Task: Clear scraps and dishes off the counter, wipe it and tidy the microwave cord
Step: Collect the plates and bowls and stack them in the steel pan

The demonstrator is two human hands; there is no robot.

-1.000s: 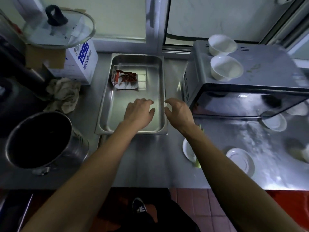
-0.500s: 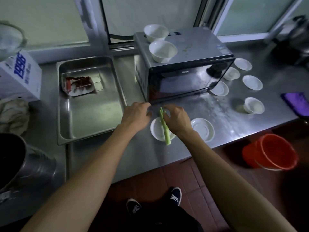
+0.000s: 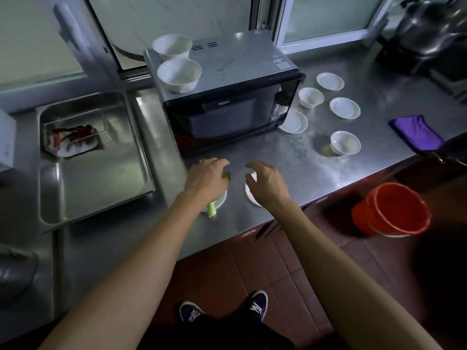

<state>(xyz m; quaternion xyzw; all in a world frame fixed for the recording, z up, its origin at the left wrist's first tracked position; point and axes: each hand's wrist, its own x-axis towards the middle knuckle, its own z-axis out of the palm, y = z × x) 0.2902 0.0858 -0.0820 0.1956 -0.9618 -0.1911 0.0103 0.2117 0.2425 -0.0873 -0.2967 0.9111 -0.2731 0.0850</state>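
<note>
My left hand [image 3: 207, 178] hovers with loose, spread fingers over a white saucer [image 3: 221, 200] near the counter's front edge. A green stalk scrap [image 3: 211, 210] sticks out from under that wrist. Just to its right, my right hand [image 3: 267, 180] is over a second white saucer [image 3: 250, 195], fingers curved and holding nothing. Behind both hands stands the black microwave [image 3: 227, 107], with two white bowls [image 3: 179, 74] on top. A dark cable [image 3: 126, 53] curves behind it. Several small white bowls and saucers [image 3: 345, 107] lie right of the microwave, and a purple cloth [image 3: 415, 132] lies further right.
A steel tray [image 3: 93, 188] on the left holds a clear box of red chillies [image 3: 72, 140]. A red bucket [image 3: 391, 210] stands on the floor below the counter's right part. A dark pot [image 3: 429, 29] sits at the back right.
Both hands left the steel tray and came to the saucers in front of the microwave. My left hand now covers the stalk's saucer, and my right hand shifted onto the other saucer.
</note>
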